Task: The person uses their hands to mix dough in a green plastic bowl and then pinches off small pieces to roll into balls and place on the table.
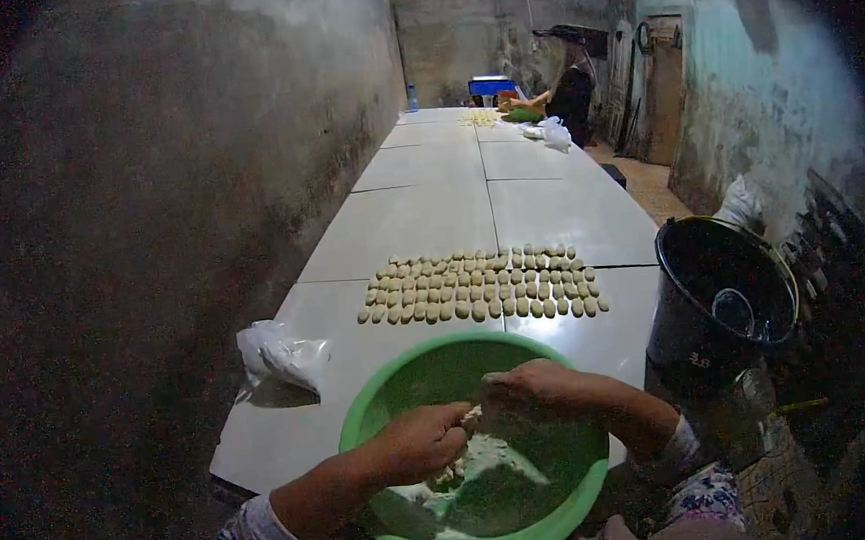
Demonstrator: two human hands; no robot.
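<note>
A wide green basin (pixel 580 509) stands at the near end of the table, with white flour (pixel 491 457) and crumbly dough at its bottom. Over it, my left hand (pixel 426 441) is closed, with a small whitish piece of dough (pixel 472 415) at its fingertips. My right hand (pixel 533 383) hovers inside the far right of the rim, its fingers bent together; their tips look floury, but what they hold is hidden. Just beyond the basin, several rows of small oval dough pieces (pixel 461 293) lie side by side on the white tabletop.
A white plastic bag (pixel 283 356) lies left of the basin, near the wall. A large black bucket (pixel 690 297) with a clear vessel inside stands to the right. At the table's far end are a person (pixel 571 95), a blue crate (pixel 491 85) and more small pieces (pixel 479 117).
</note>
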